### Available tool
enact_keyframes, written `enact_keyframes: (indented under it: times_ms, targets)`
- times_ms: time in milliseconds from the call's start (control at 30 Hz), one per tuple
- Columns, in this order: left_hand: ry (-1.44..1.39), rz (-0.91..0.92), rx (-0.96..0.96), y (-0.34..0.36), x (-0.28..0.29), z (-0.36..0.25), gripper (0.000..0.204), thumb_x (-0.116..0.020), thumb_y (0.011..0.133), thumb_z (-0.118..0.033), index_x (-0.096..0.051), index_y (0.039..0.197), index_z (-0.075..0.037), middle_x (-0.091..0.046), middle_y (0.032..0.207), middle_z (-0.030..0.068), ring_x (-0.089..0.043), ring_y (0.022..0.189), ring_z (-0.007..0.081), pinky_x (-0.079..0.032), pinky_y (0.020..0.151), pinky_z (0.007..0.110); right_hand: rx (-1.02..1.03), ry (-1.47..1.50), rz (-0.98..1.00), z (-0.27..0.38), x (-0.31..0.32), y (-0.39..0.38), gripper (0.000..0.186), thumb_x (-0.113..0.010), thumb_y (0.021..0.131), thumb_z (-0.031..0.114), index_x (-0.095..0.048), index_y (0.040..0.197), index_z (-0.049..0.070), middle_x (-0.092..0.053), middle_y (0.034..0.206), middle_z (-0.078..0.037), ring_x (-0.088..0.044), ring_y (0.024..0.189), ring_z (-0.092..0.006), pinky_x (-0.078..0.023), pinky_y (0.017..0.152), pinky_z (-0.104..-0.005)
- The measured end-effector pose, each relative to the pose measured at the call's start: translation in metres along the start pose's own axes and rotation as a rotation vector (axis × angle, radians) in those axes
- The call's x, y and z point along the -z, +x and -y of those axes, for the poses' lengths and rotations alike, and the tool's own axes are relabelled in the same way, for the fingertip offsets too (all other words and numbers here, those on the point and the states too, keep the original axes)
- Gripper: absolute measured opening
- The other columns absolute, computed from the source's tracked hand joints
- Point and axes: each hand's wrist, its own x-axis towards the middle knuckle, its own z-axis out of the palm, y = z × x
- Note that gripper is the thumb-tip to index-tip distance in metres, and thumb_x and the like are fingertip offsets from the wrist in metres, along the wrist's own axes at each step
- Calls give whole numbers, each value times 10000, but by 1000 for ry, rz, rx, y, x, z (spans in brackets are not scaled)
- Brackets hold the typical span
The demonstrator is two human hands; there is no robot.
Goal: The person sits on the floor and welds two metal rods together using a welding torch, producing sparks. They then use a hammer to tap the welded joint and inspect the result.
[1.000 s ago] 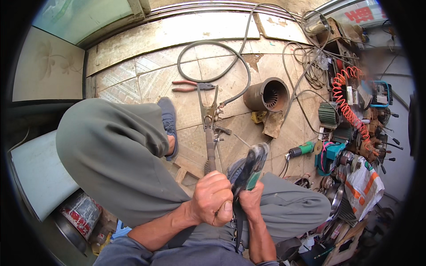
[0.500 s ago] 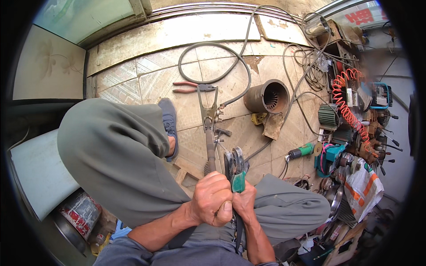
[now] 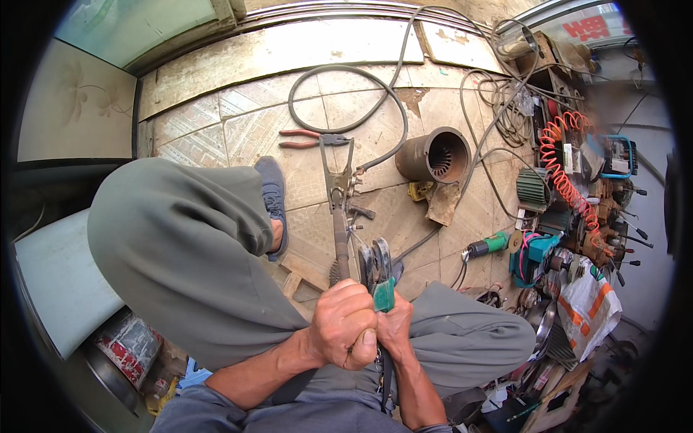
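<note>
Grasping green-and-black tool (image 3: 383, 292) in our right grip (image 3: 395, 322); we're clenching left grip (image 3: 345, 325) beside forked shaft (image 3: 341, 234), can't tell around what; power tool (image 3: 489, 246) lying near right edge of floor (image 3: 310, 180).

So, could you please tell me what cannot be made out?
In the head view:
Forked metal shaft: near end hidden by left hand.
Green-and-black tool: lower end hidden by right hand.
Hollow metal cylinder: far end hidden by its wall.
Glass panel: top cut off by the edge.
</note>
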Motion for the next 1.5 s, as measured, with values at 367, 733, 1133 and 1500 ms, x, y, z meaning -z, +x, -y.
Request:
enact_keyframes:
  times_ms: [367, 733, 1133, 1500]
  targets:
    - [-4, -2, -4, 0, -1, 0, 196, -565, 782, -124, -446, 640, -58, -399, 648, 91, -430, 550, 271, -361, 549, 406, -18, -10, 9, 3, -1, 2, 110, -694, 827, 116, -645, 826, 18, -634, 671, -190, -640, 583, -224, -512, 585, -392]
    - [-5, 0, 7, 0, 0, -1, 190, -568, 777, -123, -459, 638, -53, -411, 650, 94, -436, 554, 271, -368, 549, 406, -13, -42, 1, -1, -3, 3, 111, -694, 815, 103, -622, 802, 18, -634, 687, -220, -694, 654, -373, -514, 586, -418]
    - [-1, -12, 7, 0, -1, -1, 182, -572, 769, -117, -464, 639, -51, -417, 654, 97, -447, 562, 275, -378, 555, 405, -8, -58, -13, 0, -4, 4, 125, -707, 811, 106, -621, 801, 16, -635, 688, -236, -692, 688, -415, -513, 584, -430]
    - [-5, 11, 16, 1, 1, -1, 174, -570, 769, -121, -474, 645, -46, -434, 664, 103, -459, 569, 282, -388, 563, 408, 9, -71, -13, -4, -4, 4, 122, -706, 808, 106, -620, 797, 21, -640, 692, -236, -688, 703, -428, -520, 591, -438]
